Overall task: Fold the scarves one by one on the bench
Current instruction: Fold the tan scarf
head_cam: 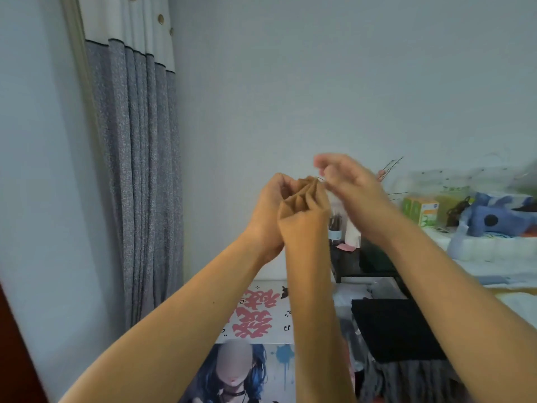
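A tan scarf [311,286] hangs in a long bunched strip in front of me, held up at chest height. My left hand [270,207] grips its gathered top end, fingers curled round the folds. My right hand [348,181] is raised just to the right of that end, fingers loosely spread and blurred, holding nothing that I can make out. Lower right, a folded black scarf [395,330] lies on the bench with a grey fringed scarf [412,379] beneath its near edge. The bench [261,315] is covered by a printed mat with red characters.
A grey and white curtain [136,170] hangs at the left. A black stand [363,266] with bottles sits behind the scarf. Boxes [421,210] and a blue plush toy [494,216] lie on white bedding at the right. A plain wall fills the background.
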Available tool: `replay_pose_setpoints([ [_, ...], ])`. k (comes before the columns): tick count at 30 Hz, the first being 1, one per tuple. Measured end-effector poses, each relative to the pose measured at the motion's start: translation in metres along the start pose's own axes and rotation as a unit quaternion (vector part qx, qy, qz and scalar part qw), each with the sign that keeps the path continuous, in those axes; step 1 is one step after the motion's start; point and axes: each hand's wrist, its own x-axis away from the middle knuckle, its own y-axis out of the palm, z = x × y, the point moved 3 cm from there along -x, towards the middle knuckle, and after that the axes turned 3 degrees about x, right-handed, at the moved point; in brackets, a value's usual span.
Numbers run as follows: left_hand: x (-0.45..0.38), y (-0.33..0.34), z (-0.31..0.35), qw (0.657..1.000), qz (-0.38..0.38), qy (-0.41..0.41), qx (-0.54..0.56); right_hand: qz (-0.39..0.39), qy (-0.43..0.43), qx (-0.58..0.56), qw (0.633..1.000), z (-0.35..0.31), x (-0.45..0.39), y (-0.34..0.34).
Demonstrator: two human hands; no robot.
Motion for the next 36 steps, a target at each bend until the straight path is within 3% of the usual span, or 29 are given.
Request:
replay_pose_setpoints([
  [2, -0.008, -0.005, -0.007, 0.991, 0.061, 0.043, -0.109, 0.019, -0.021, -0.036, 0.999, -0.017, 0.003, -0.019],
  [4, -0.009, -0.005, -0.008, 0.978, 0.093, 0.075, -0.169, -0.037, -0.018, 0.027, 0.999, -0.034, 0.007, -0.026],
  [8, -0.007, -0.004, -0.008, 0.979, 0.087, 0.107, -0.151, -0.163, 0.086, 0.248, 0.951, -0.033, 0.012, -0.025],
  [11, -0.010, -0.008, -0.009, 0.975, 0.097, 0.116, -0.165, -0.184, 0.101, 0.248, 0.946, -0.031, 0.020, -0.024],
  [15, -0.014, -0.017, -0.010, 0.980, 0.089, 0.098, -0.151, -0.192, 0.055, 0.323, 0.925, -0.035, 0.019, -0.022],
  [21, -0.018, -0.033, -0.007, 0.990, 0.098, 0.083, -0.058, -0.249, 0.022, 0.328, 0.911, -0.029, 0.017, -0.015],
  [26, -0.018, -0.043, -0.005, 0.991, 0.101, 0.073, -0.040, -0.237, 0.024, 0.395, 0.887, -0.022, 0.004, -0.003],
  [32, -0.015, -0.055, -0.007, 0.990, 0.106, 0.064, -0.066, -0.304, 0.068, 0.435, 0.845, -0.027, -0.004, 0.002],
  [36, -0.012, -0.074, -0.008, 0.986, 0.144, 0.053, -0.063, -0.257, 0.123, 0.491, 0.823, -0.013, -0.015, -0.024],
])
